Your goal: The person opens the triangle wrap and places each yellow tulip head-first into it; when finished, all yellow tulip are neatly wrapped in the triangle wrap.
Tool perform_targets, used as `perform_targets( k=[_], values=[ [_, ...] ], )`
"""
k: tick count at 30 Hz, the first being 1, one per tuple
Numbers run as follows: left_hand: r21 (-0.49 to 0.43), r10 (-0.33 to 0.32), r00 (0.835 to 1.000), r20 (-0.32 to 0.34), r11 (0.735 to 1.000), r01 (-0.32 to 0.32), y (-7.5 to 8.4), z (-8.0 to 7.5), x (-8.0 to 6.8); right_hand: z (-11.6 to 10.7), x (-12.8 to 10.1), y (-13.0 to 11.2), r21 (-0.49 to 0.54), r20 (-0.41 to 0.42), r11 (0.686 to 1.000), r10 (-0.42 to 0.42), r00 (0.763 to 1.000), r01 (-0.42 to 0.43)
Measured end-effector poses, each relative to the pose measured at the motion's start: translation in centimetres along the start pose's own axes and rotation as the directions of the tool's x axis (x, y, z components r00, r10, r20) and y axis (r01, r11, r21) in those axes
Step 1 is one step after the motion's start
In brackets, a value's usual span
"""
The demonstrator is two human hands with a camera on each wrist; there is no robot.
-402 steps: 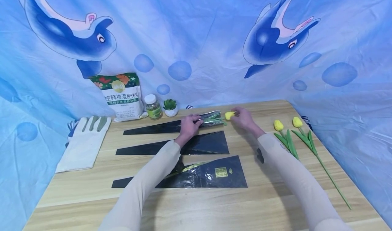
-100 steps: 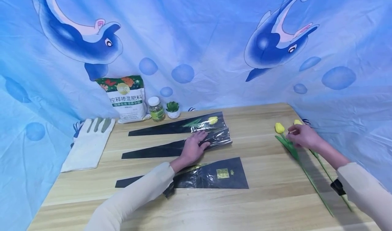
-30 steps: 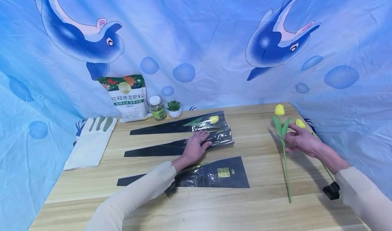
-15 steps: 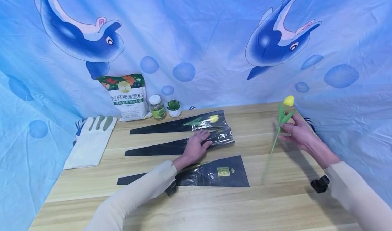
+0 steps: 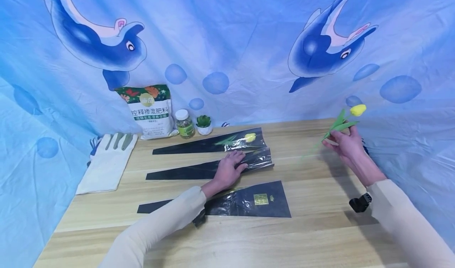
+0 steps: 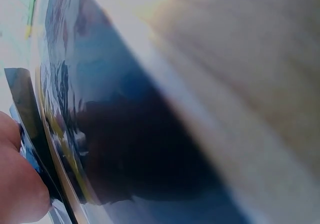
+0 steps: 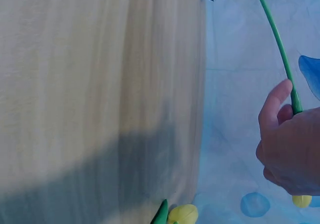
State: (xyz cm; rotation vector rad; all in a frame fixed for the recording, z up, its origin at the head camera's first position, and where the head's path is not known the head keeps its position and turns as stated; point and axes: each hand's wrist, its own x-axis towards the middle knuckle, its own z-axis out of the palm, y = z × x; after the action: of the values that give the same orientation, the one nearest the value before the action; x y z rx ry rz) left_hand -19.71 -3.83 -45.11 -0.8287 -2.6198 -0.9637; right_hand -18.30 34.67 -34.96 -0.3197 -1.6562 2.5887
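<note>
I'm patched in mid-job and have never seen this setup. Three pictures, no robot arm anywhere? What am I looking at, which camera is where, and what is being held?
No machine here: a person works with bare hands. The wide picture comes from a head camera; the two blurry close-ups come from cameras on each wrist. The left hand rests flat on the middle black sleeve on the wooden table. The right hand holds a yellow tulip by its stem, lifted above the table. The far sleeve already has a tulip inside; the near sleeve lies closest to the person. At the back stand a fertilizer bag, jar and small potted plant; white gloves lie left.
</note>
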Motion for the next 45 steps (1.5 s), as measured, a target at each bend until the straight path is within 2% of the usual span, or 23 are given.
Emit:
perform_targets(
  k=[4,9,14,17,23,26,31,38,45],
  values=[
    [-0.013,-0.005,1.000,0.002,1.000,0.005,0.1,0.0,0.0,0.5,0.3,0.0,0.082,-0.076,0.995,-0.052,0.996,0.058],
    [-0.033,-0.002,1.000,0.005,0.999,0.002,0.2,0.1,0.0,1.3,0.9,0.5,0.123,-0.163,0.982,-0.123,0.979,0.144],
    [-0.028,-0.006,1.000,0.014,1.000,0.006,0.4,0.2,0.1,1.9,1.8,2.2,0.078,-0.249,0.975,-0.183,0.951,0.208],
    [-0.025,-0.010,1.000,0.010,1.000,0.010,0.4,0.2,0.1,1.8,2.5,3.6,0.031,-0.268,0.971,-0.221,0.938,0.237],
    [-0.016,0.011,1.000,-0.008,1.000,-0.012,0.4,0.3,0.2,1.3,3.6,6.2,-0.013,-0.269,0.970,-0.237,0.934,0.242],
    [-0.016,0.016,1.000,-0.009,1.000,-0.016,0.4,0.3,0.2,2.3,3.0,6.6,0.001,-0.289,0.969,-0.235,0.928,0.246],
    [-0.025,0.001,1.000,-0.003,1.000,-0.001,0.4,0.3,0.1,5.3,1.0,6.4,0.010,-0.320,0.978,-0.195,0.927,0.209],
    [-0.048,-0.012,1.000,0.000,0.999,0.012,0.6,0.3,0.3,6.4,0.4,7.4,-0.040,-0.322,0.977,-0.210,0.923,0.208],
    [-0.043,-0.016,1.000,0.002,0.999,0.017,0.6,0.6,0.3,7.0,0.1,8.1,-0.074,-0.305,0.979,-0.203,0.930,0.189]
  ],
)
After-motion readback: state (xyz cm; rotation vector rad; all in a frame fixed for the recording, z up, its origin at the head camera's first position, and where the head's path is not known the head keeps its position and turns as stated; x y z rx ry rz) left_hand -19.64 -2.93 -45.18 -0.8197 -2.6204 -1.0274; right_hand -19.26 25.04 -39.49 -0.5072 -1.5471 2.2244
